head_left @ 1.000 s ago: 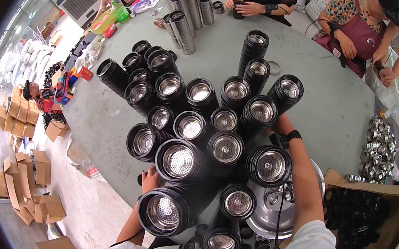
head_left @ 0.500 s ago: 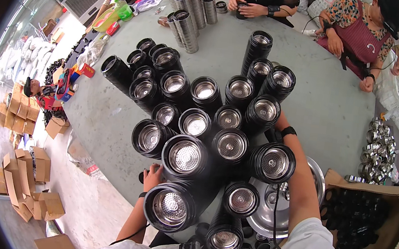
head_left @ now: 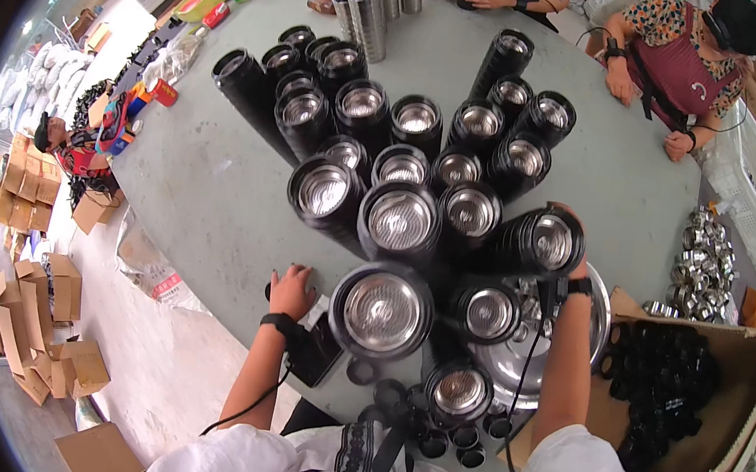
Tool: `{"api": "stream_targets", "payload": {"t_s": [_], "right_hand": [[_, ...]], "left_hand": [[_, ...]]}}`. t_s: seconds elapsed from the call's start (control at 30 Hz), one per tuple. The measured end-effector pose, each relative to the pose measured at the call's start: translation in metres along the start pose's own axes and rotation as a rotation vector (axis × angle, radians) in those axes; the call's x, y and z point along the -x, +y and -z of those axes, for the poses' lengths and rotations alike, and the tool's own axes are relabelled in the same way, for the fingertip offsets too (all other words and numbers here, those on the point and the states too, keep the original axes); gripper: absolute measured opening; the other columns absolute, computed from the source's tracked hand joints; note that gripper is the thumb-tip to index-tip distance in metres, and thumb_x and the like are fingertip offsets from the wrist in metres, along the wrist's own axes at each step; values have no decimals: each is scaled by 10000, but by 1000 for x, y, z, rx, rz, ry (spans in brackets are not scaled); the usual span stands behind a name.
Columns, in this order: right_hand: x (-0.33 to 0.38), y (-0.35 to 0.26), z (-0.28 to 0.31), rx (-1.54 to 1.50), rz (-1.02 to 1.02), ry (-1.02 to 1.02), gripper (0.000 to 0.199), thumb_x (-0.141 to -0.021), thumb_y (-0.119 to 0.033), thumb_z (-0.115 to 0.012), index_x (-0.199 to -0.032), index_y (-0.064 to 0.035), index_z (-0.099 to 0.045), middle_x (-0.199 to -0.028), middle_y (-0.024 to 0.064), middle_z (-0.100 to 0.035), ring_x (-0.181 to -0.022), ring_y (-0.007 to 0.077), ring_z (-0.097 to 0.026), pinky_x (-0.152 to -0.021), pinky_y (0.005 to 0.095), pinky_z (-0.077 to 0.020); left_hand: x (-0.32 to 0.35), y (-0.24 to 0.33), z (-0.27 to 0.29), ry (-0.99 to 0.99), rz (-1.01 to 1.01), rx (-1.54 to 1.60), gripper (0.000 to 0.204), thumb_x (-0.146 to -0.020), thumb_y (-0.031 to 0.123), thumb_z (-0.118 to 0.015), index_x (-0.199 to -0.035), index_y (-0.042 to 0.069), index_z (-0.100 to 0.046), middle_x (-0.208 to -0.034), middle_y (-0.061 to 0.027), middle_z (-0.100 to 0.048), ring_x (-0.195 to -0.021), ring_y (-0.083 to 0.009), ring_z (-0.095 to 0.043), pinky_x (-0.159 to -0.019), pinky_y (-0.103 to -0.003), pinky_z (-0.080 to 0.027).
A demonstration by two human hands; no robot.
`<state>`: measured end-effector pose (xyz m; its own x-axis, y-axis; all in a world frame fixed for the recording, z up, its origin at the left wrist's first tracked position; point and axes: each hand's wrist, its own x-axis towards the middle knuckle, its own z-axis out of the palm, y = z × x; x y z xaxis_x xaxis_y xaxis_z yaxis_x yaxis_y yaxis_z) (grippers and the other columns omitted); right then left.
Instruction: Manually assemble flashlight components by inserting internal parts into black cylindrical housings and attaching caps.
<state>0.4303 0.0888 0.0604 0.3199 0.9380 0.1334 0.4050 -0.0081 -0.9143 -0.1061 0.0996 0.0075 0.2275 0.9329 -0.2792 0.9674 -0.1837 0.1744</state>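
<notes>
My left hand (head_left: 294, 292) rests low over the table's near left part, fingers curled by a small black piece that mostly hides beneath it. My right hand (head_left: 579, 225) is closed at the far right side of a tilted stack of black rings (head_left: 514, 239); that stack hides most of its fingers. A perforated metal strainer (head_left: 552, 242) shows in the stack's top. Many similar stacks stand close together between my hands, the nearest tall one (head_left: 382, 312) rising by my left hand. Beneath my right forearm lies a round metal tray (head_left: 594, 333).
Plain metal stacks (head_left: 363, 17) stand at the far side of the grey table (head_left: 208, 163). Loose metal rings (head_left: 704, 267) lie at the right, beside a cardboard box (head_left: 742, 422) of black parts. Several people sit around the table. Loose black cups (head_left: 434, 444) are by my lap.
The view has shifted, so the stacks appear higher. My right hand has come from behind the stacks to the side of the tilted stack. My left hand has come out from beside the near stack.
</notes>
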Motion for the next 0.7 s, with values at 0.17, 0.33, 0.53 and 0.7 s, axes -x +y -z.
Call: {"api": "stream_targets", "payload": {"t_s": [0.17,0.33,0.53,0.7], "right_hand": [[112,-75,2,45,-274,322,267,-858,6,-591,-1125,11,-601,-1047,106,-662,-960,167,-635,-857,281,-483],[234,-85,-24,-139,-389,285,335,-841,26,-561,-1176,9,-567,-1008,59,-646,-853,98,-590,-741,246,-494],[265,-113,-92,47,-514,-158,529,-728,-60,-743,-1211,1,-537,-1013,83,-667,-926,154,-632,-802,302,-505],[249,-102,-115,-37,-480,-53,419,-686,-75,-776,-1071,11,-634,-1054,87,-685,-983,200,-639,-898,320,-474]], "left_hand": [[19,11,32,84,-62,53,443,-789,205,-649,-1215,104,-582,-1198,-91,-590,-1146,-286,-546,-1049,-542,-322],[57,53,74,91,-151,312,380,-778,154,-652,-1147,69,-622,-1096,-121,-640,-1048,-313,-596,-962,-453,-423],[82,106,58,-152,-239,763,501,-771,176,-688,-1228,34,-539,-1069,-158,-652,-898,-319,-650,-788,-397,-519],[55,142,9,-135,-255,774,725,-743,237,-729,-1357,54,-391,-1147,-182,-583,-927,-318,-640,-794,-404,-516]]}}
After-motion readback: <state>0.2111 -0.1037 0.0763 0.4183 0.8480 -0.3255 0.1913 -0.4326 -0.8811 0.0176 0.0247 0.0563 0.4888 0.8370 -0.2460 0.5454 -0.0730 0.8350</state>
